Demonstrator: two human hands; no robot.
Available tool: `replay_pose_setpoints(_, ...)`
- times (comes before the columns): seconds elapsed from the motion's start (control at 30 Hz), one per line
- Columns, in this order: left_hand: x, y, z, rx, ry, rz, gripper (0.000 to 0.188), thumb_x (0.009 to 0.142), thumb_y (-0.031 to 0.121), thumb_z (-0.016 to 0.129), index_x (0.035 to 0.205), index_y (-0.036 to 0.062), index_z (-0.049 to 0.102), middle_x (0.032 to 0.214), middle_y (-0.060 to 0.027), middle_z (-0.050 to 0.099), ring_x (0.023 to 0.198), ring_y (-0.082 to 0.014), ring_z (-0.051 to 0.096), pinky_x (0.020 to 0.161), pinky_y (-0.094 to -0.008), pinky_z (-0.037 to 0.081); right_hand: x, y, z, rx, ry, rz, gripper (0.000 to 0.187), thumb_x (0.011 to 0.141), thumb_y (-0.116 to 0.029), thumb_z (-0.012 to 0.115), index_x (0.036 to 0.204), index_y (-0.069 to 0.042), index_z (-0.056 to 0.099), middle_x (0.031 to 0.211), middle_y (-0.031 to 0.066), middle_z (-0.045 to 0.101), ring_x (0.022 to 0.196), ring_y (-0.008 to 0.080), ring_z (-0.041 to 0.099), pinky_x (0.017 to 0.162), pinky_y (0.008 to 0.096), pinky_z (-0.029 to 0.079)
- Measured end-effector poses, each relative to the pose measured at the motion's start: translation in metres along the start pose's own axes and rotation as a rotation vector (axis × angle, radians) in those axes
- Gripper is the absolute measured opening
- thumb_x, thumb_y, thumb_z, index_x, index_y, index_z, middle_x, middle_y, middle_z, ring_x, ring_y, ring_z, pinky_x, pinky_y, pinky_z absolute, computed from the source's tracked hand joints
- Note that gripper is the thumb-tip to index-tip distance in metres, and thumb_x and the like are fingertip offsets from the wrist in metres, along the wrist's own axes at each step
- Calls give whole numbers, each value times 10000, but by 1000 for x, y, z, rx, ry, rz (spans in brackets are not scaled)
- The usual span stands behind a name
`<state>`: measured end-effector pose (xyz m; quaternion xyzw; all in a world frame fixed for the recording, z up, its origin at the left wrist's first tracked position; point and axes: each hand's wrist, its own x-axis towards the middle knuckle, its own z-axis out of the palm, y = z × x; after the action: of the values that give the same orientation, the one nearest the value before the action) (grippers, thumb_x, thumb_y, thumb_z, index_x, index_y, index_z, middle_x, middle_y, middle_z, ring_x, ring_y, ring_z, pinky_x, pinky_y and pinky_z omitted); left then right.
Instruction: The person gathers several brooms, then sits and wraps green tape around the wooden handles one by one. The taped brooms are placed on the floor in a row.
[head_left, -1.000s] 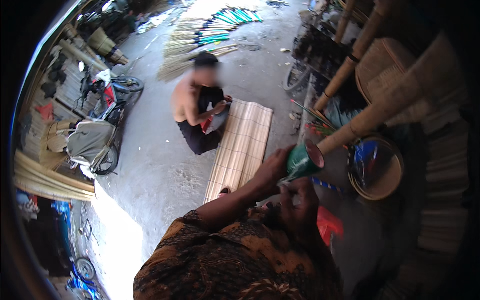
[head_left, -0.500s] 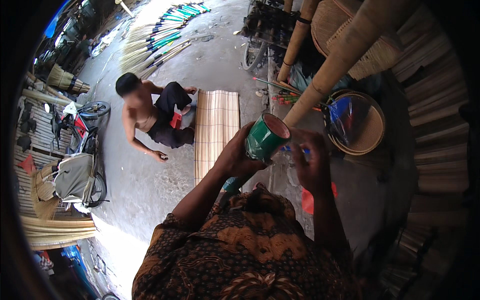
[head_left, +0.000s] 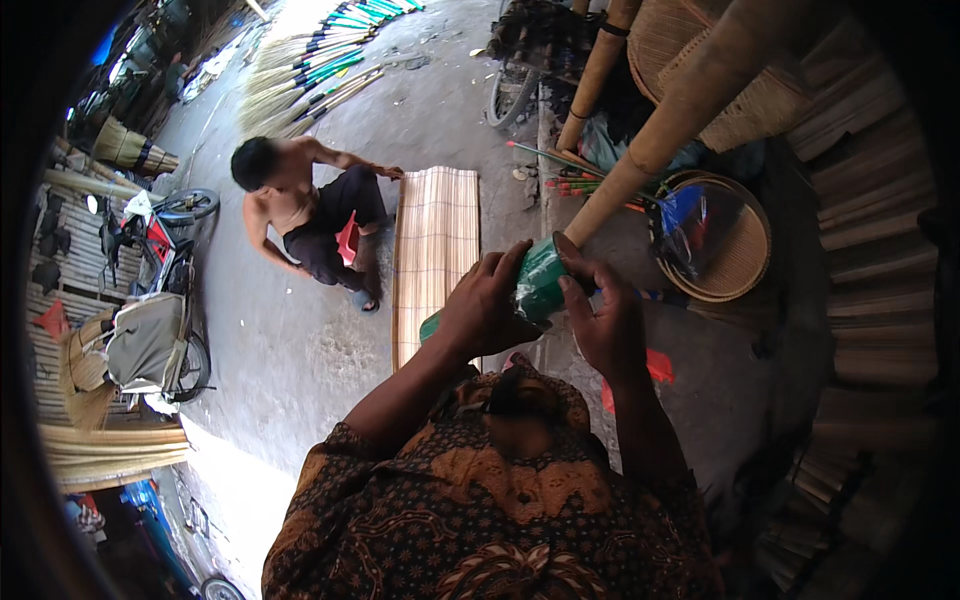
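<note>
A green cylinder (head_left: 542,278) with a shiny, clear wrapping is held in front of my chest. My left hand (head_left: 482,302) wraps round its middle, and a green part of it shows beyond my wrist on the lower left. At the upper right end, my right hand (head_left: 612,318) grips the rim with thumb and fingers; its end face is mostly hidden. Beyond my left hand, a slatted mat (head_left: 437,225) of pale strips lies on the floor. A co-worker (head_left: 290,205) sits low at its left side, one hand at the mat's far left edge.
Several brooms (head_left: 300,85) lie in a row at the far left. A motorbike (head_left: 165,290) stands at the left. Round woven baskets (head_left: 735,285) sit to the right, beside a slanting bamboo pole (head_left: 680,125). Something red (head_left: 655,365) lies below my right hand.
My right hand has closed in from the side onto the cylinder's end. The cylinder's end face has turned away to the right. The co-worker's far arm has reached to the mat's edge.
</note>
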<state>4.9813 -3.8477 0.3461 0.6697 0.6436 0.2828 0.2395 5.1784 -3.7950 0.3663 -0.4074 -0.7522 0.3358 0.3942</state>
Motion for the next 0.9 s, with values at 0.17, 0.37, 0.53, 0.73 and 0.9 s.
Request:
replay_pose_setpoints(0.17, -11, -6, 7, 59, 45, 68, 1137, 619, 276, 969, 1583, 80, 398, 1307, -233, 631, 1177, -448, 659, 991, -507, 569, -10, 9, 1, -116, -116, 26, 262, 1012, -236, 709, 1096, 12, 718, 989, 192, 756, 956, 356, 719, 899, 486, 527)
replay_pose_setpoints(0.37, -23, -7, 11, -24, -52, 58, 1155, 609, 248, 968, 1595, 64, 395, 1359, -233, 619, 1242, -432, 633, 1052, -495, 535, -28, 18, 25, -107, -9, 59, 291, 1090, -261, 603, 1040, 17, 675, 942, 185, 743, 1011, 384, 673, 898, 514, 515)
replay_pose_setpoints(0.53, -29, -7, 11, -12, -157, 99, 1165, 601, 237, 970, 1603, 71, 400, 1388, -220, 610, 1272, -424, 619, 1080, -492, 517, -40, 26, 19, 8, 43, 146, 304, 1112, -253, 563, 988, 9, 656, 814, 165, 716, 794, 347, 687, 752, 442, 504)
replay_pose_setpoints(0.73, -33, -20, 9, -45, -316, 152, 1180, 593, 204, 979, 1611, 79, 397, 1485, -212, 570, 1368, -423, 566, 1151, -485, 474, -32, 63, -16, 279, -86, 437, 325, 1098, -314, 593, 1040, -2, 664, 717, 130, 662, 669, 200, 650, 661, 410, 486)
replay_pose_setpoints(0.9, -25, -42, 6, -147, -249, 169, 1170, 618, 232, 1008, 1599, 54, 396, 1469, -226, 593, 1354, -419, 596, 1129, -483, 502, -27, 69, -60, -95, -195, 486, 630, 1019, -470, 699, 1490, -69, 583, 672, 67, 606, 696, 186, 658, 697, 368, 521)
